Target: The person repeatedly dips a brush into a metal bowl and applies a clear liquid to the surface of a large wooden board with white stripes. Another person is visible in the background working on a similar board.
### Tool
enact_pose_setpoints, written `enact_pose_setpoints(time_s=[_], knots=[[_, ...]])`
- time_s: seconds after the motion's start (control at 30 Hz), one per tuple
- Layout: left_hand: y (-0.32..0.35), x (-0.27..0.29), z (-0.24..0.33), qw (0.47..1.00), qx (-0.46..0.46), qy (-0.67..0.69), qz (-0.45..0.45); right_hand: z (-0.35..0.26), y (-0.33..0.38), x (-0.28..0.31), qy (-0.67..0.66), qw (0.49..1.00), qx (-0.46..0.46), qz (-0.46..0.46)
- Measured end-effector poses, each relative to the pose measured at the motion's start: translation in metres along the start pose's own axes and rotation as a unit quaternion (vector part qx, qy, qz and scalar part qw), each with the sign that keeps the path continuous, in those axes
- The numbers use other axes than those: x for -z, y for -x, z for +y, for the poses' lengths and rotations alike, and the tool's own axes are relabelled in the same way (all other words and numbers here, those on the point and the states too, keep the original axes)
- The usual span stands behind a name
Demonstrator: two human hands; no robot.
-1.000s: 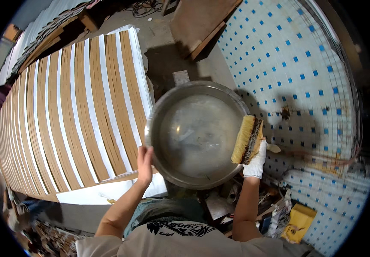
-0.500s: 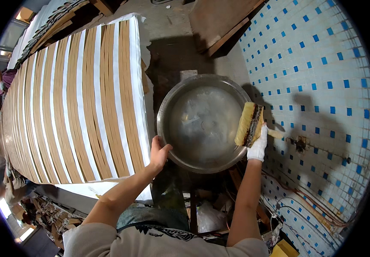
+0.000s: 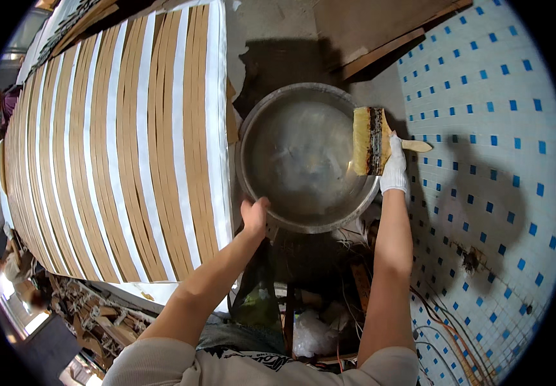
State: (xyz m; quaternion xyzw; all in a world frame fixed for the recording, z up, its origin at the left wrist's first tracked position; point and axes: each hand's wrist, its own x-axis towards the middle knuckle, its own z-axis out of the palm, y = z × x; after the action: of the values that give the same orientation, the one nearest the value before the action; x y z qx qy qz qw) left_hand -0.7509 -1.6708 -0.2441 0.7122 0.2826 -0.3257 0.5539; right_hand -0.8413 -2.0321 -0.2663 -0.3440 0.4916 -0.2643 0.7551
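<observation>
A wide round metal basin (image 3: 304, 157) with cloudy liquid in it sits in front of me. My bare left hand (image 3: 254, 216) grips its near rim at the lower left. My right hand (image 3: 394, 168), in a white glove, holds a broad flat brush (image 3: 369, 140) with pale yellow bristles. The brush rests over the basin's right rim, its wooden handle pointing right.
A long table (image 3: 117, 148) covered with brown strips laid in rows on white stands to the left. The wall (image 3: 484, 128) on the right has white tiles with small blue squares. Wooden boards (image 3: 381, 29) lie beyond the basin. Bags and cables clutter the floor below.
The view has shifted, so the basin and table sit further right and larger. My left hand has slid along the near rim. The brush stays at the right rim.
</observation>
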Motion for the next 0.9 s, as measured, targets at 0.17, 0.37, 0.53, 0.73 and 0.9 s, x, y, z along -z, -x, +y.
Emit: enact_pose_setpoints(time_s=[0.17, 0.37, 0.53, 0.73, 0.9], knots=[[-0.023, -0.001, -0.007, 1.0, 0.002, -0.011, 0.025, 0.017, -0.006, -0.002, -0.011, 0.999, -0.047, -0.008], [-0.003, -0.007, 0.013, 0.998, -0.032, 0.016, 0.052, 0.017, 0.009, -0.005, 0.002, 0.998, -0.061, 0.03], [-0.021, 0.001, -0.026, 0.991, -0.12, -0.02, 0.06, 0.03, -0.001, 0.014, 0.037, 0.995, -0.067, 0.066], [0.037, 0.024, -0.02, 0.953, -0.081, -0.292, -0.02, 0.036, 0.059, -0.021, 0.152, 0.976, 0.158, 0.009], [0.115, 0.069, -0.036, 0.932, -0.092, -0.314, -0.158, 0.073, 0.113, -0.061, 0.077, 0.972, 0.137, -0.176]])
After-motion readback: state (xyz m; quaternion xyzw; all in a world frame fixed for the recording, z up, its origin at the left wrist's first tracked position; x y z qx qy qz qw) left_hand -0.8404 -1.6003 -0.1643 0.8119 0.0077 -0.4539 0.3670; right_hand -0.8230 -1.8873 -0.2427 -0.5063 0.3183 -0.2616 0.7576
